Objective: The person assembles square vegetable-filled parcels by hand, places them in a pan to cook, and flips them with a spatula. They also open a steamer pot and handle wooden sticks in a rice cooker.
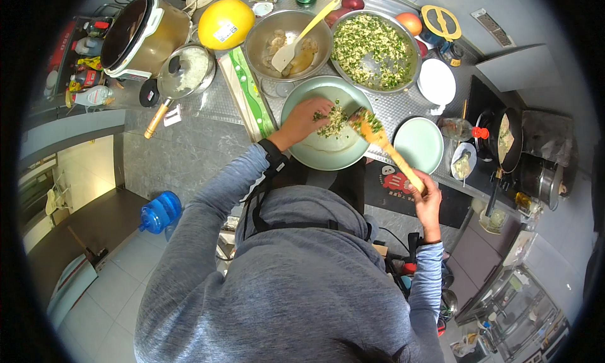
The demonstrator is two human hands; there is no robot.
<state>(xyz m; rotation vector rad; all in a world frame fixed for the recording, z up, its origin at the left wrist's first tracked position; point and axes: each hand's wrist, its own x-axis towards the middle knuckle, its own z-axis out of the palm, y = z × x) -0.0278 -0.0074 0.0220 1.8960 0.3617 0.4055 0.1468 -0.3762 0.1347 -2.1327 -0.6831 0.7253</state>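
Note:
My left hand [309, 116] rests over a large pale green plate [360, 156], its curled fingertips touching a small heap of chopped green and pale filling [335, 123]. Under the heap lies a thin pale sheet [326, 145], perhaps dough, partly covered by that hand. In my right hand [427, 196] is the handle end of a wooden spoon [385, 143]. Filling clings to its head, which hangs at the plate's right side, close to the heap. Behind the plate stands a steel bowl of the same filling [373, 51].
A second steel bowl [257, 41] with a pale spatula [286, 56] adjoins the filling bowl. A smaller green plate [418, 143] lies to the right. Farther right, a frying pan [515, 145] holds a flat pale piece. A lidded saucepan [182, 74] stands left, its handle projecting past the counter edge.

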